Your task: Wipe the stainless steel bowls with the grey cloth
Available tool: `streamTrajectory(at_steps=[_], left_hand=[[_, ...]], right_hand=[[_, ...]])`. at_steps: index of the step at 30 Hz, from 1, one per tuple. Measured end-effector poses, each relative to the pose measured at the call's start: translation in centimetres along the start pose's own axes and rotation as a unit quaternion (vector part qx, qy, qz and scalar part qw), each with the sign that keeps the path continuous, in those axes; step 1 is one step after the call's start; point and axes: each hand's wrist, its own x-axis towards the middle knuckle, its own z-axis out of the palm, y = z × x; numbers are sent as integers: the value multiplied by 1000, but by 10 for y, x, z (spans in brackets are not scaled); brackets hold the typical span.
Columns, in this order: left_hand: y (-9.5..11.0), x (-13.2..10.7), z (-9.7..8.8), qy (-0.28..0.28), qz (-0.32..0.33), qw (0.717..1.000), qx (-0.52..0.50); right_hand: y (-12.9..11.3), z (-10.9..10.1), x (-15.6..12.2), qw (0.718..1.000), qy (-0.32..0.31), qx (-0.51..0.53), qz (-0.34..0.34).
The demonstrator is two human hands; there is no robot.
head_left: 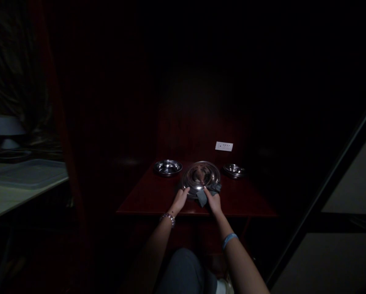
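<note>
Steel plate lies at the near middle of the dark red table, between both hands. Nearest to the person, the left hand lays its fingers on the plate's near rim; whether they pinch it I cannot tell. The right hand is closed on a grey cloth and presses it against the near edge. I judge the wiping is in progress, and how much is finished cannot be seen. Behind, a steel bowl stands left and a second bowl right, both untouched. Farther, a white socket sits on the wall.

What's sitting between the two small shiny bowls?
The big steel plate sits between the left bowl and right bowl, seen in the head view.
</note>
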Motion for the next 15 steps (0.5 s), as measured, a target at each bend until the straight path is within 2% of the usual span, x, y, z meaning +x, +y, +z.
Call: streamTrajectory(at_steps=[4,7,9,12,15], left_hand=[[2,1,-3,64,25,995,-74],[4,0,-3,76,23,991,-104],[7,-2,-1,60,24,992,-108],[10,-6,2,-4,57,994,-93],[11,-11,4,-58,81,995,-20]], right_hand=[[-2,-1,-1,1000,13,3,14],[-3,-2,-1,1000,23,-14,14],[-3,-3,-1,999,31,-21,13],[-1,-4,1,999,39,-22,19],[2,-4,2,999,43,-16,25]])
